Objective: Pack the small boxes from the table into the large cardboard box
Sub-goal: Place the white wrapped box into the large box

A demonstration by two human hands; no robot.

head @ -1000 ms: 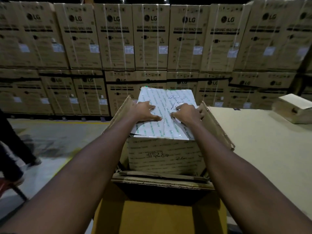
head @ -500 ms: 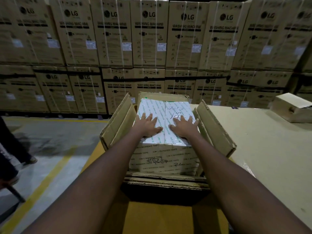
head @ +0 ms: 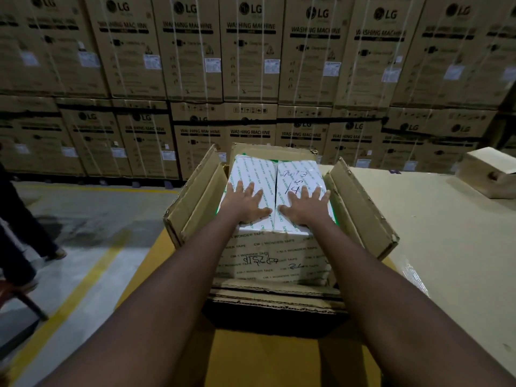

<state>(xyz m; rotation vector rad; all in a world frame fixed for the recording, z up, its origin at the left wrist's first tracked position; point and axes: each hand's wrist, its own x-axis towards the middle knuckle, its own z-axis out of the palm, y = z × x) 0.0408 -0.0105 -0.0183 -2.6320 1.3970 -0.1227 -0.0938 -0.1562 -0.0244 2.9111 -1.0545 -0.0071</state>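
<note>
Since a second ago the white taped box has sunk lower between the flaps, and the hands have gone from curled at its top seam to lying flat. It now sits inside the large cardboard box, upright, its near face with handwriting turned toward the person and still showing above the folded-down front flap.

The left hand and right hand are both open, fingers spread, palms pressing on the lid either side of the seam. This is probably to push it down evenly so it does not jam against the walls. The seam runs straight away from the person. The box's long side seems to run the same way, though the wide lens makes that uncertain. The side flaps stand up and splay outward, leaving room for the arms.

The large box stands at the edge of the worktop, where another small box waits well apart at the far right. Behind are stacked washing machine cartons.
</note>
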